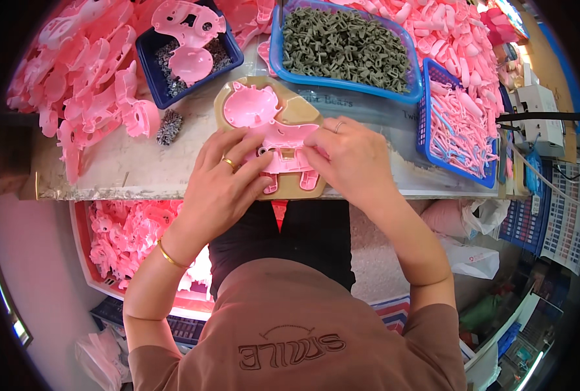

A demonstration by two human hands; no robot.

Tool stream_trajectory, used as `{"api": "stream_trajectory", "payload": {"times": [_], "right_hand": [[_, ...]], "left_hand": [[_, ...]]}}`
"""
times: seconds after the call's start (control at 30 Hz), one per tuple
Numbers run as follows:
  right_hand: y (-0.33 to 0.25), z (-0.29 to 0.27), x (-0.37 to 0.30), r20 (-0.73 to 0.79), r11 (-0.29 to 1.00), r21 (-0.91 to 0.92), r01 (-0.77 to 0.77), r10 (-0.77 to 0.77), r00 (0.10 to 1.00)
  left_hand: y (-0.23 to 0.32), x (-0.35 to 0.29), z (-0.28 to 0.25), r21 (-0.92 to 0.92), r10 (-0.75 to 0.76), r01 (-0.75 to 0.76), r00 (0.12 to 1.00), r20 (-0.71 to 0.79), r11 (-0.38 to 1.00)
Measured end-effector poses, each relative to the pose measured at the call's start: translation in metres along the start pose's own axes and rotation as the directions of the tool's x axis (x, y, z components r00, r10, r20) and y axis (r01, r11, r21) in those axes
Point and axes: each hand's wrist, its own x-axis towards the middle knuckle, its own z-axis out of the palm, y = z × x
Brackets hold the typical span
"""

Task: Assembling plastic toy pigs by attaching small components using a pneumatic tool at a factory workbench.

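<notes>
A pink plastic toy shell half (251, 107), hollow side up with a round head and short legs, lies in a tan shaped holding block (293, 109) at the table's front edge. My left hand (225, 173) grips the shell from the left, its curved fingertips on the middle and its thumb by a leg. Beside those fingertips a small dark ring shows in the shell. On the other side, my right hand (355, 156) has its thumb and fingers pinched together at the shell's right edge. Whatever is between them is hidden.
Behind the block stands a blue tray (345, 83) of dark green small parts. A navy bin (166, 101) of small metal pieces has pink shells on top; a metal clump (169, 127) sits nearby. Pink shells (88, 78) heap up left. A blue basket (423, 130) holds thin pink pieces.
</notes>
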Motion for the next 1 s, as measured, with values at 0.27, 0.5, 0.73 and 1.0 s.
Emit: {"api": "stream_trajectory", "payload": {"times": [0.27,0.5,0.73,1.0], "right_hand": [[0.002,-0.001,0.004,0.109,0.999,-0.049,-0.004,0.009,0.994],[-0.024,-0.021,0.04,0.09,0.991,0.136,-0.01,-0.002,0.996],[-0.113,-0.055,0.178,-0.363,0.789,0.533,0.306,-0.114,0.925],[-0.099,-0.045,0.197,-0.156,0.594,0.784,0.182,-0.095,0.983]], "left_hand": [[-0.001,0.0,0.002,-0.002,0.003,-0.003,1.0,-0.014,1.0],[0.0,0.001,0.003,-0.069,0.003,-0.005,1.0,-0.02,0.998],[-0.043,0.013,-0.046,0.165,-0.062,0.124,0.939,-0.34,0.979],[-0.161,0.061,-0.065,0.469,-0.182,0.236,0.97,-0.158,0.851]]}}
